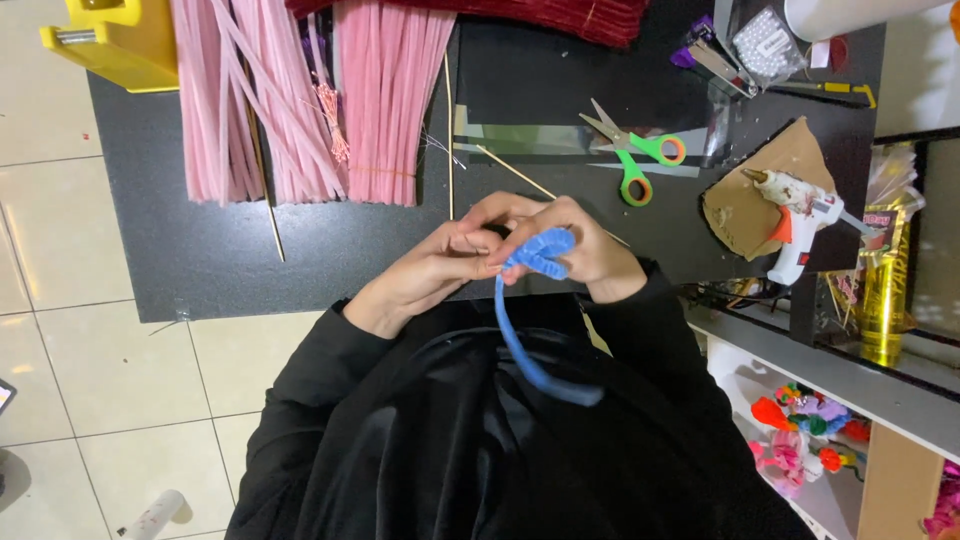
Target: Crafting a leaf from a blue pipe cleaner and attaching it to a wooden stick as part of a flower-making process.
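A blue pipe cleaner is pinched between both hands over my lap, just below the edge of the black table. Its upper end is bent into a loop at my fingertips, and the rest hangs down in a curve over my black clothing. My left hand grips the loop from the left. My right hand closes over it from the right. Both wrists come out of black sleeves.
Bundles of pink pipe cleaners and thin wooden sticks lie on the table's far side. Green-handled scissors sit at centre right. A white glue gun rests on brown cardboard. A yellow box stands far left.
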